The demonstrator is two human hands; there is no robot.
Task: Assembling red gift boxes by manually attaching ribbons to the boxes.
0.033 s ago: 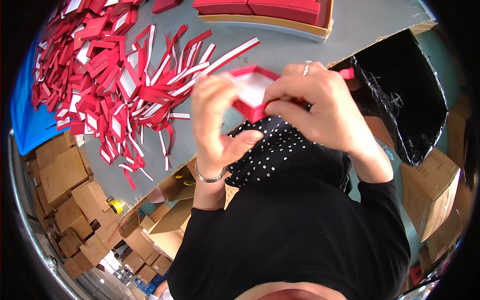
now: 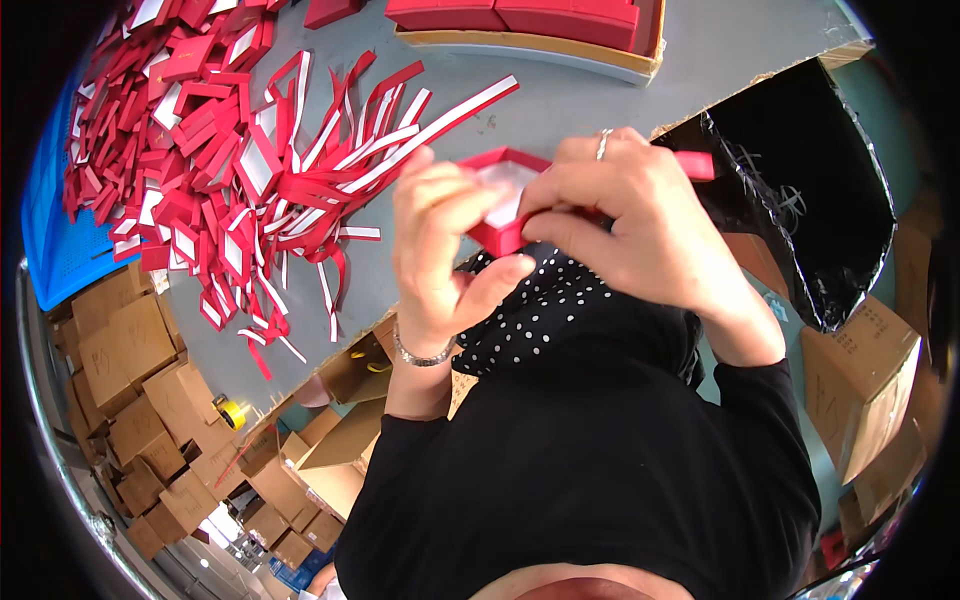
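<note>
A small red open box point(image 2: 500, 237) with a white inside is held above the near table edge, in front of my body. My right hand point(image 2: 630, 215) pinches its right side between thumb and bent fingers. Out beyond the right knuckles sticks a red strip point(image 2: 697, 166); its other end is hidden by the hand. At the box's left side my left hand point(image 2: 432, 250) curls its fingers over the wall, and its thumb lies just below the lower corner. To the left spreads a bundle of red-and-white strips point(image 2: 320, 190), beside a big heap of small red boxes point(image 2: 190, 130).
A shallow carton point(image 2: 530, 42) with red boxes stands at the far side of the grey table point(image 2: 730, 60). An open black-lined container point(image 2: 820, 200) is at the right. Blue crate point(image 2: 60, 255), yellow tape roll point(image 2: 230, 411) and cardboard boxes point(image 2: 125, 350) lie left.
The box has dropped slightly toward me. My left fingers have bent in over its wall and the thumb has come nearer. More of the red strip shows past my right hand.
</note>
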